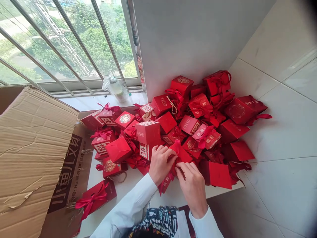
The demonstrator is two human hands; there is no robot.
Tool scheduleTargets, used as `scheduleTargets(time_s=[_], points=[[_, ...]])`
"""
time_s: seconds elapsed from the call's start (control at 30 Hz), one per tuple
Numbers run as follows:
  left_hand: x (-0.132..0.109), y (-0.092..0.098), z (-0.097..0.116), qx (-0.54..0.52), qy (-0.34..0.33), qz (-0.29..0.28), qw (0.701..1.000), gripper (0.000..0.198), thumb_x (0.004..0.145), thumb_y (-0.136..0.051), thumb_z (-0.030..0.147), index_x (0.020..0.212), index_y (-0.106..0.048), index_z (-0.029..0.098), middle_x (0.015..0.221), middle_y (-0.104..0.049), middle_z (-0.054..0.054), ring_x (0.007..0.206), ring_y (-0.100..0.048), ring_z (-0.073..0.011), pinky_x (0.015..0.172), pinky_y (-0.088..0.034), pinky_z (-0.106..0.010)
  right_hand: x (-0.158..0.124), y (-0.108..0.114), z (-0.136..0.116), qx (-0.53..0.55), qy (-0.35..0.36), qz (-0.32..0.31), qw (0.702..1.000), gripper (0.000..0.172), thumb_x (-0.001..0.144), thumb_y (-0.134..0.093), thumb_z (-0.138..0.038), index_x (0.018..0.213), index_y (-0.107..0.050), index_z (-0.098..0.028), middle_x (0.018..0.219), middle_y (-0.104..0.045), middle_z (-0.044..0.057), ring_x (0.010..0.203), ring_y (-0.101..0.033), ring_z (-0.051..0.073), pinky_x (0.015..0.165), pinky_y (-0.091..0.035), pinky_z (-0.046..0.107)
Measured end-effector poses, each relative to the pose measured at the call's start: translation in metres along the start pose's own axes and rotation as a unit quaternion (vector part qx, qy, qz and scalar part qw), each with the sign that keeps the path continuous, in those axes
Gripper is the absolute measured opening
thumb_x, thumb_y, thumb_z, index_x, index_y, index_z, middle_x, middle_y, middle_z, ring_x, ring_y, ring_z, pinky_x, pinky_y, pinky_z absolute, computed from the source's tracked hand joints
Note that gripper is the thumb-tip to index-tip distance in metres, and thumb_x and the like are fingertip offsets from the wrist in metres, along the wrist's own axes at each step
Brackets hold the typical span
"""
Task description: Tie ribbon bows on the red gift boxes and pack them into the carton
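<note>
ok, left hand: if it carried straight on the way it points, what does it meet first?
The red gift box with the ribbon, just ahead of the left hand. The hand looks to be touching it already, though depth is unclear.

Probably a home: barred window [66,43], tiled wall [279,43]

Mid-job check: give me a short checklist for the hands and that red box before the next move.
Both hands on the box: ok. The left hand and right hand grip the red box.
Ribbon tied: cannot tell. The red ribbon rises by the fingers, which hide its base.
Room beside the left hand: cannot tell. The tall red box stands very close; contact is unclear.
Carton out of the way: ok. The cardboard carton lies well left of the hands.
Pile settled: not ok. The pile of red boxes lies loose, boxes tilted on one another.
</note>
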State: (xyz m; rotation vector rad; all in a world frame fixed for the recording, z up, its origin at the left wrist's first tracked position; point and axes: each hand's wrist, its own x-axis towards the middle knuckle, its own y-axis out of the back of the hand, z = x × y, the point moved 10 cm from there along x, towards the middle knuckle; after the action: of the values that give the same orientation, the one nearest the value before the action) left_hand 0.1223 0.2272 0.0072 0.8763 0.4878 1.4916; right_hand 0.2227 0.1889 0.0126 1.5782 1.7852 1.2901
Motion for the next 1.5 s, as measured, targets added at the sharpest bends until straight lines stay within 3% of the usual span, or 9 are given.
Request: scheduleTargets(time_s=[0.17,0.33,0.57,0.73,0.9,1.03,1.13,1.37,1.5], points=[[0.0,0.0,0.001,0.012,0.019,-0.013,1.0,0.008,0.085,-0.06,0.027,0.078,-0.062,0.021,0.076,-0.064,0.0,0.077,-0.054,-0.0178,0.083,-0.035,-0.037,0.004,0.006,0.001,0.056,0.019,-0.031,0.998,0.015,0.091,-0.05,-0.028,0.086,-0.064,-0.024,0.076,-0.06,0.002,0.075,-0.054,0.018,0.066,-0.044,0.029],[-0.007,0.006,0.002,0.003,-0.008,-0.028,1.0,0.016,0.084,-0.061,0.027,0.099,-0.058,0.021,0.087,-0.065,-0.002,0.084,-0.056,-0.0192,0.084,-0.037,-0.036,0.012,0.036,0.032,0.113,-0.057,0.084,0.988,0.022,0.088,-0.055,-0.039,0.1,-0.062,-0.022,0.094,-0.063,0.005,0.087,-0.057,0.019,0.079,-0.046,0.032],[-0.012,0.011,-0.006,0.026,0.012,-0.053,0.998,0.009,0.089,-0.054,0.027,0.087,-0.06,0.021,0.084,-0.064,-0.001,0.081,-0.055,-0.0182,0.077,-0.038,-0.033,0.023,0.011,0.028,0.032,0.007,0.013,0.999,0.012,0.088,-0.053,-0.026,0.094,-0.063,-0.021,0.088,-0.063,0.004,0.085,-0.052,0.02,0.077,-0.044,0.032],[-0.011,0.012,0.006,0.085,-0.11,-0.021,0.99,0.019,0.094,-0.044,0.021,0.084,-0.06,0.019,0.077,-0.06,0.0,0.071,-0.052,-0.0135,0.079,-0.037,-0.031,0.029,0.003,0.032,0.058,-0.019,-0.018,0.998,0.009,0.086,-0.053,-0.02,0.077,-0.057,-0.021,0.077,-0.059,0.0,0.076,-0.052,0.017,0.072,-0.041,0.029],[-0.022,0.013,0.023,0.14,-0.282,0.04,0.948,0.026,0.095,-0.034,0.011,0.089,-0.059,0.015,0.074,-0.06,-0.002,0.065,-0.048,-0.0124,0.074,-0.036,-0.031,0.038,-0.001,0.043,0.076,-0.06,-0.049,0.994,0.013,0.082,-0.056,-0.019,0.07,-0.052,-0.022,0.071,-0.056,-0.002,0.069,-0.051,0.016,0.066,-0.038,0.027],[-0.024,0.015,0.024,0.138,-0.32,0.051,0.936,0.023,0.095,-0.036,0.01,0.092,-0.059,0.013,0.082,-0.063,-0.005,0.07,-0.05,-0.0134,0.073,-0.037,-0.031,0.043,-0.007,0.047,0.087,-0.072,-0.088,0.99,0.013,0.08,-0.054,-0.019,0.067,-0.051,-0.022,0.068,-0.054,-0.002,0.063,-0.05,0.014,0.062,-0.038,0.026],[-0.021,0.014,0.019,0.122,-0.304,0.041,0.944,0.023,0.094,-0.037,0.01,0.092,-0.059,0.015,0.086,-0.063,-0.005,0.073,-0.049,-0.0145,0.072,-0.038,-0.03,0.046,-0.01,0.047,0.069,-0.067,-0.106,0.99,0.013,0.079,-0.054,-0.019,0.066,-0.05,-0.021,0.067,-0.053,-0.002,0.061,-0.05,0.014,0.061,-0.038,0.026],[-0.007,0.013,-0.009,-0.036,-0.101,-0.084,0.991,0.006,0.084,-0.055,0.019,0.09,-0.055,0.019,0.09,-0.058,-0.004,0.087,-0.048,-0.0182,0.077,-0.042,-0.03,0.045,-0.012,0.048,0.091,-0.049,-0.133,0.986,0.003,0.078,-0.058,-0.02,0.078,-0.056,-0.023,0.071,-0.055,-0.002,0.067,-0.053,0.015,0.063,-0.041,0.027],[-0.007,0.013,-0.007,-0.028,-0.08,-0.138,0.987,0.033,0.076,-0.066,0.046,0.094,-0.057,0.019,0.094,-0.056,-0.005,0.087,-0.049,-0.0206,0.076,-0.043,-0.032,0.044,0.0,0.041,0.179,-0.044,-0.102,0.977,0.011,0.082,-0.058,-0.027,0.092,-0.061,-0.024,0.084,-0.061,0.0,0.076,-0.057,0.016,0.071,-0.045,0.028]])
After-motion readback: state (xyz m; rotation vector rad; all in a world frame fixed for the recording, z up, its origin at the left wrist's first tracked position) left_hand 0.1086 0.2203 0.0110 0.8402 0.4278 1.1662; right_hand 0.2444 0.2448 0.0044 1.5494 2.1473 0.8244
